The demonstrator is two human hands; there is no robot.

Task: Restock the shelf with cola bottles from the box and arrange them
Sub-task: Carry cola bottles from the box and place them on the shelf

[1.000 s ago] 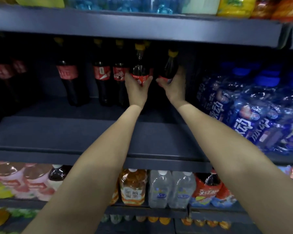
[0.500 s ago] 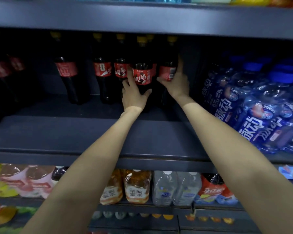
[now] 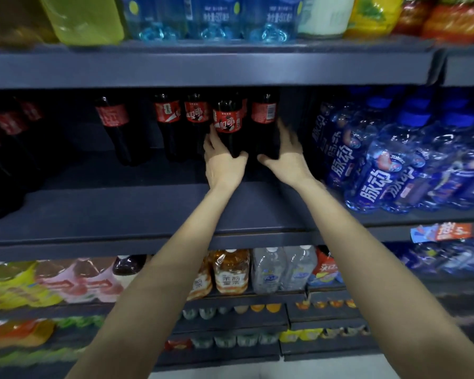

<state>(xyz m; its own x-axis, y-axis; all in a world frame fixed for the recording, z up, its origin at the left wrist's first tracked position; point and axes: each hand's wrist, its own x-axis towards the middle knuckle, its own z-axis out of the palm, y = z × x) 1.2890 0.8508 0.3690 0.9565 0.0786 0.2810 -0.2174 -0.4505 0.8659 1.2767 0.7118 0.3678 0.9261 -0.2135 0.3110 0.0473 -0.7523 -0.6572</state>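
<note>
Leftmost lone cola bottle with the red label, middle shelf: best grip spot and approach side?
Take the dark plastic cola bottle round its lower body, below the red label, coming straight in from the shelf's open front. It stands upright with clear gaps on both sides, so fingers can wrap it. The dark blue shelf board above hides its cap, so a top grab looks blocked.

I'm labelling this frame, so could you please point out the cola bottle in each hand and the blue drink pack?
Left-hand cola bottle (image 3: 227, 124), head view, red label.
Right-hand cola bottle (image 3: 263, 112), head view, red label.
Blue drink pack (image 3: 372, 184), head view, front label.
</note>
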